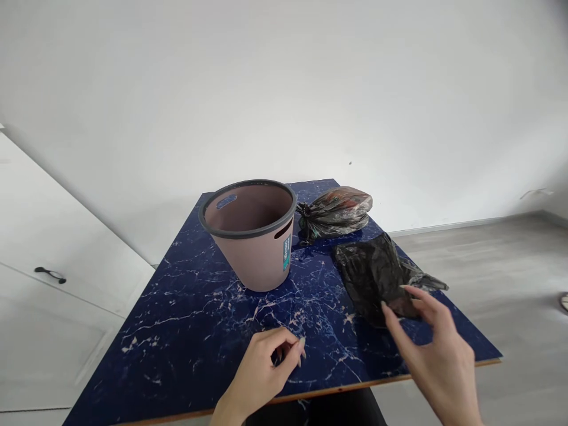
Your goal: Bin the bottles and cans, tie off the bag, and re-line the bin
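A pinkish-brown trash can with a dark grey rim stands upright on the blue marbled table. Over the table in front of it is my left hand, its fingers curled and the thumb meeting the index finger. No object shows in it. My right hand is at the near edge of a flattened black plastic bag, thumb and fingers apart. Whether the fingertips touch the bag I cannot tell. Behind, a knotted, filled black garbage bag lies on its side to the right of the can.
The blue table has a wooden front edge close to my body. A white wall rises behind it. To the left is a white cabinet with a dark handle; grey floor spreads on the right.
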`<act>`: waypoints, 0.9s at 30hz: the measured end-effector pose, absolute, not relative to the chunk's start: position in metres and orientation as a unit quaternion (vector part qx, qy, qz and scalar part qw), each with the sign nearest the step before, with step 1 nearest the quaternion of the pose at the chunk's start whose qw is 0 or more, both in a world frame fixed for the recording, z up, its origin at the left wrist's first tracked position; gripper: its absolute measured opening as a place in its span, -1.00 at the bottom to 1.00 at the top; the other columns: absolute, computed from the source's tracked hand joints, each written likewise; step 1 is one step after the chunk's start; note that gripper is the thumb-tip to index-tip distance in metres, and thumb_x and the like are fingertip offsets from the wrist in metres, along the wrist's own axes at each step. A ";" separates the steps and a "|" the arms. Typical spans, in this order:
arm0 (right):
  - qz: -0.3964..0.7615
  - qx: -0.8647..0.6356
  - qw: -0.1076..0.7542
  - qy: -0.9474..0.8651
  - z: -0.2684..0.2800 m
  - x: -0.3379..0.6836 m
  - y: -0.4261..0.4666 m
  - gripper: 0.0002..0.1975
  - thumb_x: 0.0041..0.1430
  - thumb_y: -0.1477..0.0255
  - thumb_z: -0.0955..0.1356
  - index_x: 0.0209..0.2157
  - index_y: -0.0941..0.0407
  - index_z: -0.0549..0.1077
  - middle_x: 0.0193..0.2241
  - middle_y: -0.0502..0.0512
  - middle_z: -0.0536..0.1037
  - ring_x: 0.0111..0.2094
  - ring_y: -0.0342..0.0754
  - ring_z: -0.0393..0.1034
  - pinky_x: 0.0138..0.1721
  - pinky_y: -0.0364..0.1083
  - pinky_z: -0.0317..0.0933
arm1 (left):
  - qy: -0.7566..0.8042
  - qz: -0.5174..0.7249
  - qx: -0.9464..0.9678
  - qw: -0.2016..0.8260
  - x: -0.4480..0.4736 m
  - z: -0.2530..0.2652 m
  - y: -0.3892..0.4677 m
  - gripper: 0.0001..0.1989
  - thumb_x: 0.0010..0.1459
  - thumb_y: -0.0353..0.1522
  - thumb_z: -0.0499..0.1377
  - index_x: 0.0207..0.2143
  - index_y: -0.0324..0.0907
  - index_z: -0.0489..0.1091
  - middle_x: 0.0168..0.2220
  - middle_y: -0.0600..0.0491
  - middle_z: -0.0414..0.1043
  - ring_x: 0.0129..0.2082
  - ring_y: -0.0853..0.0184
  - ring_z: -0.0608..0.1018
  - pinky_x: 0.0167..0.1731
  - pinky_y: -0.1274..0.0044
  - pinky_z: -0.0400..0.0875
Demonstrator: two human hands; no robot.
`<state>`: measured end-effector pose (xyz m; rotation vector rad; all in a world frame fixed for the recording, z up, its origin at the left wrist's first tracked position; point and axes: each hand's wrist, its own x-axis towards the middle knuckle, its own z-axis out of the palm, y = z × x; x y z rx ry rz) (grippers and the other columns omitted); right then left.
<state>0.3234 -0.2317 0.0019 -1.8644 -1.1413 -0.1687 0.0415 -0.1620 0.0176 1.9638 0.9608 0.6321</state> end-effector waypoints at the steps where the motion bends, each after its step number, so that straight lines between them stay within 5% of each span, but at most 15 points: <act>1: -0.065 -0.742 0.456 -0.487 0.003 0.312 -0.233 -0.51 0.38 -0.04 0.33 0.19 -0.09 0.42 -0.08 0.25 0.65 -0.14 0.32 0.64 -0.29 0.17 0.49 | 0.386 0.255 0.775 0.431 0.045 0.018 -0.163 -0.59 0.50 -0.10 0.09 -0.37 -0.10 0.48 -0.43 0.03 0.57 -0.45 0.31 0.57 -0.40 0.49 0.44; 5: -0.048 -0.656 0.459 -0.597 0.004 0.268 -0.236 -0.68 0.48 0.16 0.31 0.17 -0.10 0.43 -0.01 0.21 0.66 -0.02 0.25 0.63 -0.18 0.15 0.58 | 0.395 0.268 0.725 0.497 0.054 0.016 -0.164 -0.62 0.51 -0.04 0.07 -0.17 -0.10 0.48 -0.39 0.06 0.59 -0.47 0.34 0.54 -0.33 0.48 0.44; 10: 0.023 -0.533 0.447 -0.718 0.002 0.224 -0.244 -0.64 0.44 0.54 0.30 0.20 0.02 0.39 -0.05 0.12 0.69 0.00 0.11 0.65 0.16 0.15 0.51 | 0.399 0.314 0.687 0.520 0.054 0.009 -0.165 -0.55 0.54 0.01 -0.05 0.06 -0.13 0.38 -0.36 0.07 0.57 -0.42 0.32 0.54 -0.29 0.47 0.41; 14: 0.065 -0.461 0.439 -0.768 -0.002 0.209 -0.254 -0.57 0.35 0.63 0.28 0.19 0.07 0.39 -0.03 0.17 0.68 -0.01 0.08 0.63 0.10 0.05 0.52 | 0.411 0.318 0.674 0.525 0.055 0.007 -0.167 -0.56 0.53 0.01 -0.04 0.05 -0.12 0.35 -0.34 0.07 0.57 -0.35 0.27 0.56 -0.24 0.45 0.42; 22: 0.085 -0.581 0.493 -0.642 0.001 0.230 -0.254 -0.85 0.50 0.41 0.31 0.02 0.00 0.46 -0.24 0.09 0.60 -0.34 -0.03 0.57 -0.31 -0.12 0.47 | 0.439 0.270 0.708 0.482 0.059 0.009 -0.169 -0.65 0.49 -0.08 0.11 -0.24 -0.11 0.46 -0.40 0.12 0.47 -0.40 0.33 0.50 -0.29 0.50 0.35; 27: 0.112 -0.640 0.462 -0.603 0.006 0.236 -0.238 -0.76 0.50 0.14 0.33 -0.02 0.00 0.42 -0.32 0.03 0.54 -0.40 -0.05 0.54 -0.46 -0.14 0.39 | 0.419 0.268 0.735 0.461 0.059 0.010 -0.171 -0.69 0.47 -0.15 0.16 -0.28 -0.11 0.52 -0.37 0.10 0.46 -0.37 0.33 0.46 -0.32 0.51 0.31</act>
